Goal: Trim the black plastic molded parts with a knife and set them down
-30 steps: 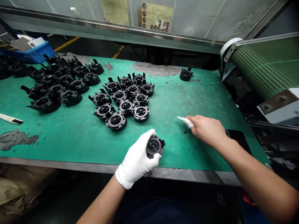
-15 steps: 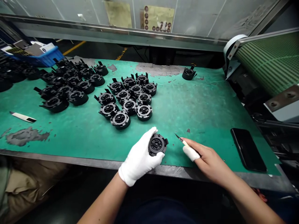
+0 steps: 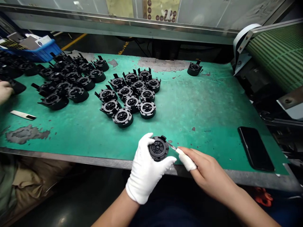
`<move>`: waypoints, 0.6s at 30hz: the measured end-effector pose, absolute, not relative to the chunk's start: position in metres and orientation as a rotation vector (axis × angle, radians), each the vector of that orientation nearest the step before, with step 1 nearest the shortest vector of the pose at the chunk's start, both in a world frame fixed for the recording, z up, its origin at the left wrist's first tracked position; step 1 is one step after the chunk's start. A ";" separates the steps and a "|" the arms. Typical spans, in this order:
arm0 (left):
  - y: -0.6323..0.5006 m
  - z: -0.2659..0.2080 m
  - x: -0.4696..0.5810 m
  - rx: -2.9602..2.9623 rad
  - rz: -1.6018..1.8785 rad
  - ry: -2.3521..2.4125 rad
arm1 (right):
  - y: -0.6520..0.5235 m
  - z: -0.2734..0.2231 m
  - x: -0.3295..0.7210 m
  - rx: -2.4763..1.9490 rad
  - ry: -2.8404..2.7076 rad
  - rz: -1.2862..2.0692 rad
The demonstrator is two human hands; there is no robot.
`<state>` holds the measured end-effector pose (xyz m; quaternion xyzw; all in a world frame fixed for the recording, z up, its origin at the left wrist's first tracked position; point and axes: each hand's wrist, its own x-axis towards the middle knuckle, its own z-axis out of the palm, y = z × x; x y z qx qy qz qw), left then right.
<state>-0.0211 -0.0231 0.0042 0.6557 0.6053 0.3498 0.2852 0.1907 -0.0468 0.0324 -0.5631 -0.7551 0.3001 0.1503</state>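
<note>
In a white glove, my left hand [image 3: 147, 167] is closed around a round black plastic part [image 3: 158, 148] near the table's front edge. Its ribbed face points up at me, and a small tab stands at its top. My right hand [image 3: 201, 165], with a white cover on the thumb, pinches a slim craft knife [image 3: 174, 148]. The blade tip lies at the part's right rim; whether it touches cannot be made out. Beyond my hands, several similar black parts [image 3: 123, 117] stand grouped on the green mat [image 3: 189, 110].
More black parts [image 3: 77, 93] crowd the left side, where another person's hand [image 3: 5, 91] shows. A white-handled knife [image 3: 23, 115] lies there. A single part [image 3: 194, 68] stands at the back. On the right are a phone [image 3: 255, 148] and a green conveyor belt [image 3: 279, 50]. A blue bin [image 3: 44, 50] is far left.
The knife has moved left to the part's rim. The held part has turned, its tab going from the right side to the top. Another person's hand has appeared at the left edge.
</note>
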 end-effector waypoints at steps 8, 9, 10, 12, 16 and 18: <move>0.013 0.029 -0.056 1.986 0.544 1.281 | -0.045 0.031 0.211 -1.691 -2.092 0.770; 0.018 0.033 -0.063 2.002 0.496 1.246 | -0.046 0.031 0.214 -1.706 -2.085 0.763; 0.022 0.035 -0.071 2.010 0.470 1.230 | -0.046 0.030 0.216 -1.715 -2.078 0.758; 0.027 0.038 -0.083 2.011 0.461 1.230 | -0.047 0.027 0.219 -1.717 -2.072 0.760; 0.032 0.034 -0.101 1.941 0.555 1.307 | -0.046 0.023 0.220 -1.678 -2.085 0.782; 0.031 0.030 -0.108 1.850 0.636 1.405 | -0.043 0.022 0.221 -1.659 -2.102 0.790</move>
